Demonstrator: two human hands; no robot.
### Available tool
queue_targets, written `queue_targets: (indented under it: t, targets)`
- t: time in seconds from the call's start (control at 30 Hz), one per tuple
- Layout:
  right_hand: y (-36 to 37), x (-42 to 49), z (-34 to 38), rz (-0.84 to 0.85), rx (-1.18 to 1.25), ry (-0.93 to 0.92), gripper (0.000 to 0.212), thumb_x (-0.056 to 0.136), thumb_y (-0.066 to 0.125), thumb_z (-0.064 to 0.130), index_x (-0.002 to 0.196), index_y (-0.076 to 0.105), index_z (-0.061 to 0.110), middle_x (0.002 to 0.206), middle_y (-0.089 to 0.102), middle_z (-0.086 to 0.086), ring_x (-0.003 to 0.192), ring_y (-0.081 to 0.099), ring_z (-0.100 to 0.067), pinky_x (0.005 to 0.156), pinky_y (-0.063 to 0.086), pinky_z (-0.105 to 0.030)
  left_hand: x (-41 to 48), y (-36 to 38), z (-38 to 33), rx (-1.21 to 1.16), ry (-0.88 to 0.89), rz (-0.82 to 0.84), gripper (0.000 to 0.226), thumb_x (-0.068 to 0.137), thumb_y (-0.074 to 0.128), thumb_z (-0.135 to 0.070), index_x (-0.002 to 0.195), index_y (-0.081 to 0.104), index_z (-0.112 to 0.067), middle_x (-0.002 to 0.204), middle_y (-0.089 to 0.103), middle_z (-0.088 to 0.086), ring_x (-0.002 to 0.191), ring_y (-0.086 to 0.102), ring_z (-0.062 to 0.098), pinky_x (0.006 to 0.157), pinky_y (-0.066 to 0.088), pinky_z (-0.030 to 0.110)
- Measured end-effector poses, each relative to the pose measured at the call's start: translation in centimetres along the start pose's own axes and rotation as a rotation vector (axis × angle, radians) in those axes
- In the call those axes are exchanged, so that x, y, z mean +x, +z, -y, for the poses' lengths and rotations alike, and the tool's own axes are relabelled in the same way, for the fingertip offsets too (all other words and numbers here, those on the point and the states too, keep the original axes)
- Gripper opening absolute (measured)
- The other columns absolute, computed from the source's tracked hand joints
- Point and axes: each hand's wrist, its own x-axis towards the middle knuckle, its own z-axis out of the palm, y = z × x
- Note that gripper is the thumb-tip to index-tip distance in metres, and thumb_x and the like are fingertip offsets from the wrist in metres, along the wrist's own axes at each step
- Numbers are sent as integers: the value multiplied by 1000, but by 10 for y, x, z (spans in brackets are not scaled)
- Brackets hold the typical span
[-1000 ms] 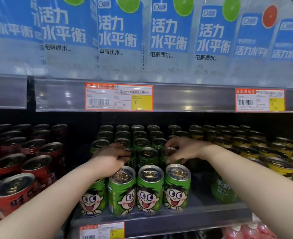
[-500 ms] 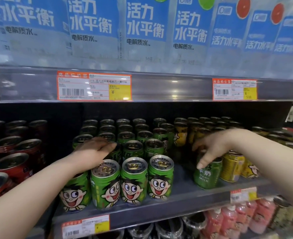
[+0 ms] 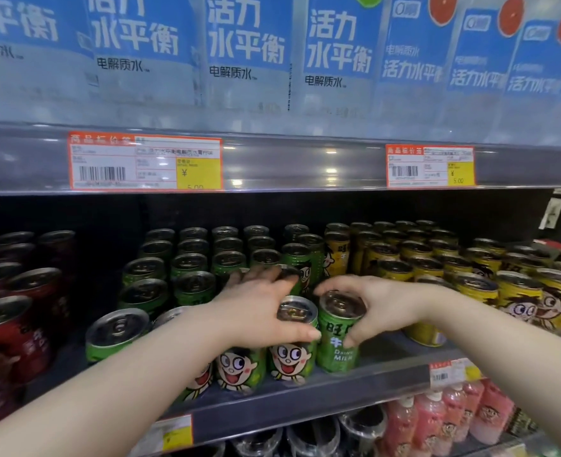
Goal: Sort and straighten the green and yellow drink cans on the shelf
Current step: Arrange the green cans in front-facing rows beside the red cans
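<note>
Green cartoon-face cans (image 3: 193, 258) fill the middle of the shelf (image 3: 305, 404) in rows, and yellow cans (image 3: 437, 255) stand in rows to their right. My right hand (image 3: 374, 305) grips the top of one green can (image 3: 336, 344) at the right end of the front row, its text side facing out. My left hand (image 3: 256, 308) lies across the tops of the front green cans, thumb hooked over the rim of the neighbouring front can (image 3: 292, 351) and fingers reaching a can behind. A yellow can (image 3: 336, 252) stands among the green ones at the back.
Red cans (image 3: 15, 291) crowd the left of the same shelf. Blue-labelled bottles (image 3: 246, 51) line the shelf above, with price tags (image 3: 145, 163) on its rail. Pink bottles (image 3: 437, 420) sit on the shelf below. A bare strip of shelf lies right of the held can.
My right hand has taken the lone green can from the right and brought it left against the front row. My left hand has shifted right over the front cans. The view moved closer.
</note>
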Motion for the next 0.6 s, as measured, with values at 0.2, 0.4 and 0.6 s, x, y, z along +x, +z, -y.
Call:
queue_targets:
  t: [0.2,0.4,0.6]
  targets:
    - [1,7,-10,20,14,-52,82,72,79,30,139,33,26,137,42,9,122,45,-7,105,39,-23,9,4,0,8,-76,123,101,71,37,-82,149,0,-30,158,-9,-3,146,-7,21,117,-1,43]
    - [-14,17,-15,168,64,-129,77,75,75,36,140,35,27,135,45,13,123,46,-4,104,38,-21,9,5,2,22,-66,121,98,70,37,-83,148,7,-32,159,-2,-4,146,0,22,118,8,42]
    - [-44,64,-30,-186,-9,-103,40,86,62,38,122,56,22,117,58,5,104,54,-9,88,43,-19,15,1,-6,-64,-188,54,88,73,29,-82,147,14,-35,158,2,-10,146,1,14,119,2,39]
